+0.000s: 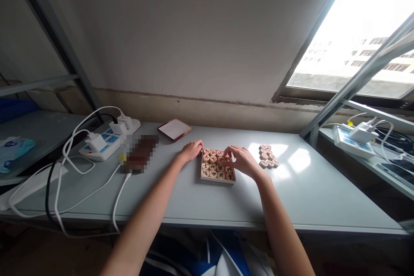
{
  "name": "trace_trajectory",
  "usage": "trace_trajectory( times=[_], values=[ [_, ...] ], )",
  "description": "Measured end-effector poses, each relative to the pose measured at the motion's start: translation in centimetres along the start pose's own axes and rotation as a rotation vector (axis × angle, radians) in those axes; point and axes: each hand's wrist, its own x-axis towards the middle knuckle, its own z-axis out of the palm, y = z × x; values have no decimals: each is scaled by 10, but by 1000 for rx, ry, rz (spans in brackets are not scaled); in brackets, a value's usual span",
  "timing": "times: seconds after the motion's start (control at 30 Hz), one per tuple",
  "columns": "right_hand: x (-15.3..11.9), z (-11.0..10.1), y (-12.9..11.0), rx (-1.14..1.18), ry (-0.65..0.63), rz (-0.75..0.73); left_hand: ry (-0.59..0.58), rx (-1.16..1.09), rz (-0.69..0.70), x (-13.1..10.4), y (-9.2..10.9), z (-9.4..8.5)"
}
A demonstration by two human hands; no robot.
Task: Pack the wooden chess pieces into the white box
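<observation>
A shallow wooden box (217, 180) on the grey table holds rows of round wooden pieces (213, 167) with red and black characters. At the box's upper left corner is my left hand (193, 150), fingers closed; whatever they hold, if anything, is too small to name. My right hand (242, 159) reaches over the box's right side, its thumb and fingers curved around a piece there; the fingertips partly cover the pieces in the upper right. More round pieces (268, 155) lie grouped on the table to the right.
A box lid (174, 130) lies near the wall. At the left are a power strip (106, 142) with white plugs and cables, and a pixelated dark object (140, 154). Metal posts flank the table (291, 198); another power strip (354, 140) is at the right.
</observation>
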Motion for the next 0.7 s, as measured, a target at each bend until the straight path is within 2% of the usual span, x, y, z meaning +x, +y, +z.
trace_trajectory(
  times=[0.3,0.53,0.7],
  values=[
    [1,5,5,-24,-39,-9,2,11,1,0,1,0],
    [0,-1,7,25,-76,0,0,18,3,0,-1,0],
    [-1,-1,9,-15,18,35,-3,8,6,0,0,-1]
  ],
)
